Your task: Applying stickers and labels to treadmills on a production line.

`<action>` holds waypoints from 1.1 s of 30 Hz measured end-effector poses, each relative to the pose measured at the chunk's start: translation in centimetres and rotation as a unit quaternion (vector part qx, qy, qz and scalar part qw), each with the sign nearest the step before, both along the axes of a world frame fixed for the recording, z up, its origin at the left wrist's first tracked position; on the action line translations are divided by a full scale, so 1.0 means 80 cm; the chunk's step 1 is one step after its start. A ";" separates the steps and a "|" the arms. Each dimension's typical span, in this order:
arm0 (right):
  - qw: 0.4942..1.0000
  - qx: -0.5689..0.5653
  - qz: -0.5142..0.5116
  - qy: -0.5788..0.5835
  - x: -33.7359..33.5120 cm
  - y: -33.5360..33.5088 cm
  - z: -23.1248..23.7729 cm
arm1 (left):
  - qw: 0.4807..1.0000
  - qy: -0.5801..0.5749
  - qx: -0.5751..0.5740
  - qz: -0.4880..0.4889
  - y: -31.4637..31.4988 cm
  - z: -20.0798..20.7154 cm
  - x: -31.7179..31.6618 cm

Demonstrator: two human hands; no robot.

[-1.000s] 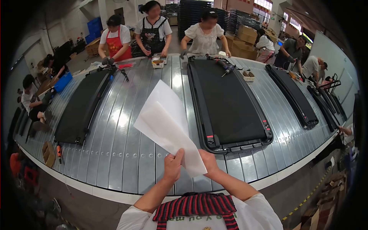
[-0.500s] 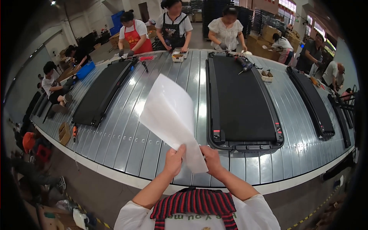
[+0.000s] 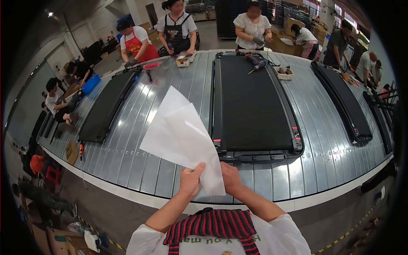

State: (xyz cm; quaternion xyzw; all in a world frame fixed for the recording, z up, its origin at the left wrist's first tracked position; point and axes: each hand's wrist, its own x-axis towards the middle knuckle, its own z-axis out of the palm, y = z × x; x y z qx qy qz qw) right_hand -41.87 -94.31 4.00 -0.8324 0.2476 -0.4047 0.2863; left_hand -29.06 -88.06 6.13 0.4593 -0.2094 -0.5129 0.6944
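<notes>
The left hand (image 3: pixel 190 182) pinched the white sheet (image 3: pixel 182 134) near its lower end, thumb on top; the right hand (image 3: pixel 231 177) gripped its edge at three o'clock from there. The sheet's long axis ran toward eleven o'clock; the black panel (image 3: pixel 255 110) lay at one o'clock, nearer the right hand.

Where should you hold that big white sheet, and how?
Probably pinch the white sheet by its narrower lower end, coming from the near side, one hand at each edge, as the left hand and right hand do. It looks thin and fans out wider above, so two grips should steady it.
</notes>
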 end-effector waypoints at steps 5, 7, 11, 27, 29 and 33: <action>0.985 0.145 0.057 -0.071 -0.028 -0.014 0.006 | 1.000 0.007 0.005 0.009 -0.011 -0.007 -0.021; 0.976 0.199 0.064 -0.068 -0.035 -0.016 0.008 | 1.000 0.024 -0.001 0.001 -0.013 -0.004 -0.026; 0.947 0.282 0.065 -0.142 -0.030 -0.019 0.008 | 1.000 0.010 -0.002 -0.020 -0.019 0.010 -0.023; 0.896 0.372 -0.050 -0.236 0.018 -0.033 0.015 | 0.975 -0.199 -0.017 0.093 -0.027 -0.024 0.129; 0.909 0.350 -0.052 -0.219 0.029 -0.029 0.020 | 0.976 -0.207 0.052 0.032 -0.026 -0.044 0.137; 0.983 0.110 -0.123 -0.077 0.057 -0.015 0.030 | 0.969 -0.219 0.111 -0.024 -0.039 -0.036 0.110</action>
